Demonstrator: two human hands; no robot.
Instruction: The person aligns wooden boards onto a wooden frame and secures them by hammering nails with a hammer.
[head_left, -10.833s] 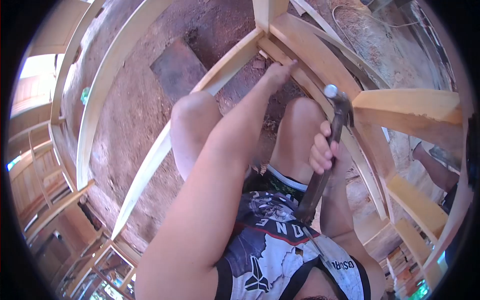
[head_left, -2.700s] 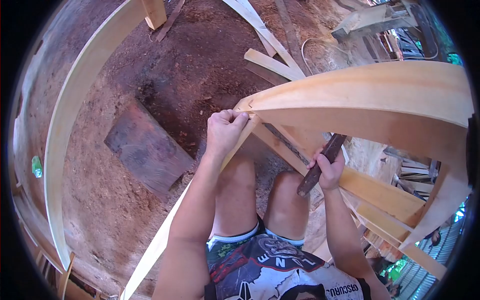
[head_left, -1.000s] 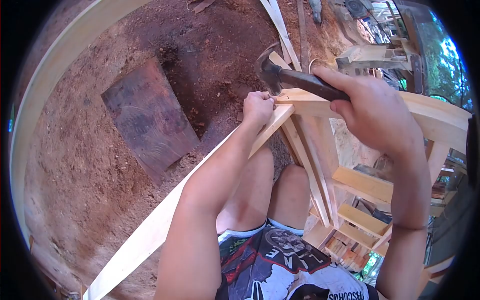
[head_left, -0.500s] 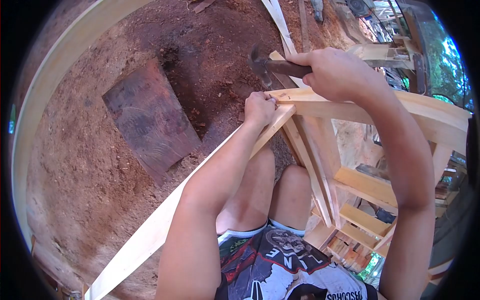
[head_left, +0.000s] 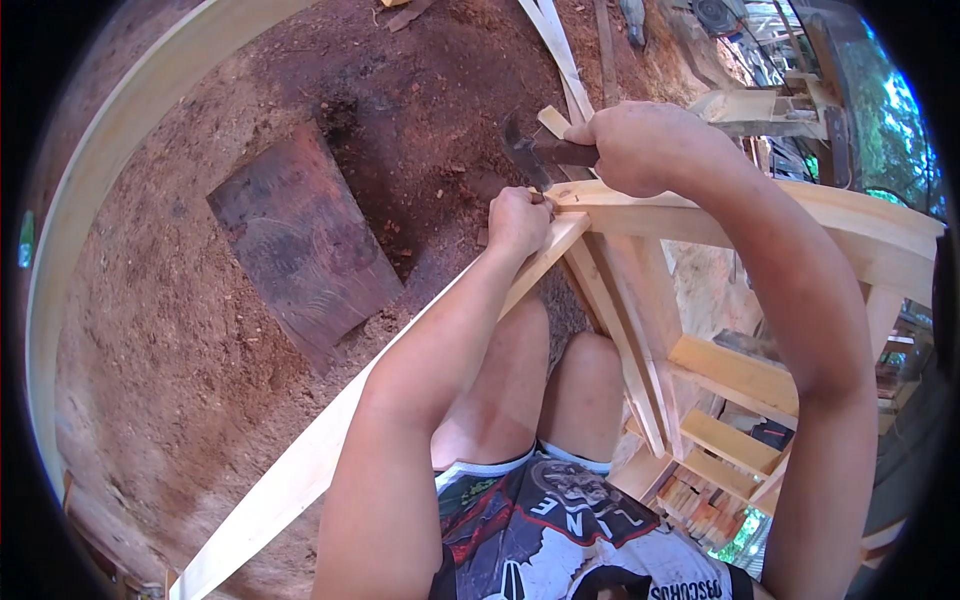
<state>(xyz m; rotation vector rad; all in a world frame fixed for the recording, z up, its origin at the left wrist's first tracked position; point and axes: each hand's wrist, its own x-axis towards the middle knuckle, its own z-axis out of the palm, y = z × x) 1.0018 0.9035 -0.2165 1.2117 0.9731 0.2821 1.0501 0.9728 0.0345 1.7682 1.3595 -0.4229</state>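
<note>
In the head view, my right hand (head_left: 645, 148) is wrapped round the dark handle of a claw hammer (head_left: 525, 158). The hammer's head hangs just above my left hand (head_left: 520, 222), close to its fingertips. Those left fingers are pinched together at the corner where a long pale wooden board (head_left: 310, 455) meets the curved top rail (head_left: 700, 212) of a wooden frame. What they pinch is too small and hidden to make out. A narrow strip of wood (head_left: 551, 122) sticks up behind the hammer.
Slatted wooden framework (head_left: 735, 370) stands to the right, below the rail. A dark weathered plank (head_left: 305, 240) lies on the reddish dirt ground (head_left: 180, 330). Along the left side curves another long pale board (head_left: 75, 190). Timber and tools clutter the far right.
My right hand has moved slightly left and down, bringing the hammer's head closer to the left fingertips. The left hand stays at the corner.
</note>
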